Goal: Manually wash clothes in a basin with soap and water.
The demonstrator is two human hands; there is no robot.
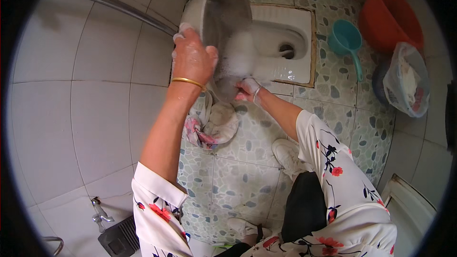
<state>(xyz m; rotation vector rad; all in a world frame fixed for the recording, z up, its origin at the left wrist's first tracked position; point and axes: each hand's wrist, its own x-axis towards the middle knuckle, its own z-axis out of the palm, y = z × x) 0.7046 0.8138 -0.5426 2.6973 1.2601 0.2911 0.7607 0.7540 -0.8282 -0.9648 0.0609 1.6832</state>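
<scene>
A large pale basin (pixel 228 10) is tipped on its side at the edge of a white squat toilet (pixel 300 25). Sudsy water (pixel 240 55) runs from it towards the toilet's bowl. My left hand (pixel 194 53), wet with foam, grips the basin's left side near the rim; a gold bangle circles that wrist. My right hand (pixel 248 89) holds the lower rim, its fingers partly hidden there. Below the basin, a wet bundle of white and pink patterned cloth (pixel 214 125) lies on the tiled floor.
To the right are a teal dipper (pixel 345 39), an orange-red basin (pixel 389 18) and a plastic bag (pixel 407 82) with contents. A metal pipe (pixel 114 3) runs along the left wall. A tap (pixel 101 214) juts from the wall at lower left, beside a black plastic object (pixel 119 237).
</scene>
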